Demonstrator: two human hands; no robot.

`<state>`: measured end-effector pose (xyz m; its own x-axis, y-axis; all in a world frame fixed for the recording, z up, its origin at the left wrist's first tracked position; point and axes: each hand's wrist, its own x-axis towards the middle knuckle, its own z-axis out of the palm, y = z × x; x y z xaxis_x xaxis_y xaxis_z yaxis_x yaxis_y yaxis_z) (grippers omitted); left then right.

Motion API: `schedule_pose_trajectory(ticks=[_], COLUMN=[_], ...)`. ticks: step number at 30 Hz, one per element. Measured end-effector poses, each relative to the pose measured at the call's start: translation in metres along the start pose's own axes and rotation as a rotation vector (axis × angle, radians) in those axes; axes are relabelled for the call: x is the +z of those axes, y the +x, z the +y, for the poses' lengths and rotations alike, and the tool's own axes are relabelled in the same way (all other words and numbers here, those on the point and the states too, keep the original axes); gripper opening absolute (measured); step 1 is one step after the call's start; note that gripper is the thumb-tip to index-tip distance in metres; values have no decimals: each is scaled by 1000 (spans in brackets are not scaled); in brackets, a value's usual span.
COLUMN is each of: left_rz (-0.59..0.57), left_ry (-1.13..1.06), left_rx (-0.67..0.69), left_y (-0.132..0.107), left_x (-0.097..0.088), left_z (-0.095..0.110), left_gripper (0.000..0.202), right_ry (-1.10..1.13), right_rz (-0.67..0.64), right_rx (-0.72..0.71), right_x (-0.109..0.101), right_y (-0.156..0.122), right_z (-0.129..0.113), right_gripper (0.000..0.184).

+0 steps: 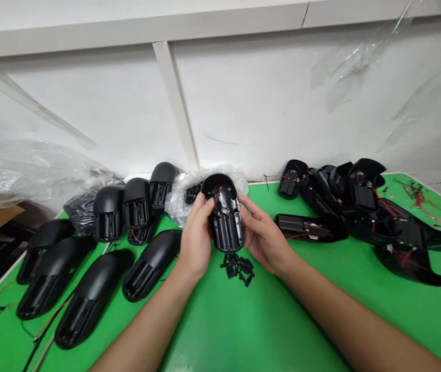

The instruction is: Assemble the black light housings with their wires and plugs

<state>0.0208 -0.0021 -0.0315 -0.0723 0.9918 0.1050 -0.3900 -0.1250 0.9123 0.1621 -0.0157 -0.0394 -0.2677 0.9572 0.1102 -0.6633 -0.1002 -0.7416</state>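
Observation:
Between my hands I hold a black plastic housing (228, 230) with a battery compartment, a red wire and a small white connector inside its curved upper end. My left hand (198, 235) is closed on its left edge, the thumb near the inner rim. On the opposite edge my right hand (261, 235) grips with thumb and fingers. Just below the housing, a small pile of short black plastic pieces (239, 267) lies on the green table (220, 330).
To the left stand several black housings (96, 294) with covers on, some trailing wires. Open, wired housings (363, 196) are heaped at the right. Behind my hands lies a clear plastic bag (177, 204) with small black parts. Loose wires (417, 199) lie far right, before the white wall (282, 103).

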Motion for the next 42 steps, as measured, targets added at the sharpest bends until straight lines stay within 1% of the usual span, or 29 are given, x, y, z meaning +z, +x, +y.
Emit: schedule_pose_trajectory(ticks=[3,5,12,15,19,23,25,28,31,37,42], left_rz=[-49,-48,-31,11,90,153,118,30,26,-24,-107], left_ry=[-34,-19,52,81,67,78,113,157,152,113,75], left_rx=[4,10,16,29,16,-19,-9,56,94,39,42], left_y=[-2,-2,2,4,6,5,4,3,2,-1,-4], left_x=[3,4,-5,-9,-13,-12,-10,-8,-8,-3,5], left_z=[5,6,-5,-10,-15,-14,-12,-10,-10,-5,1], left_gripper=[51,53,59,56,51,51,46,38,36,27,33], right_ry=[-13,-20,-31,-50,-86,-103,-104,-107,-108,-104,-92], right_rz=[8,10,13,12,32,59,64,64,61,73,54], right_rx=[0,-2,-16,-18,-12,-23,-28,-32,-28,-27,-25], right_x=[1,1,1,0,-3,-6,-6,-7,-7,-6,-5], right_y=[0,0,1,1,2,2,1,1,1,1,-1], right_z=[0,-1,-1,0,1,2,2,2,2,1,0], right_gripper=[54,56,55,57,62,65,63,61,61,61,55])
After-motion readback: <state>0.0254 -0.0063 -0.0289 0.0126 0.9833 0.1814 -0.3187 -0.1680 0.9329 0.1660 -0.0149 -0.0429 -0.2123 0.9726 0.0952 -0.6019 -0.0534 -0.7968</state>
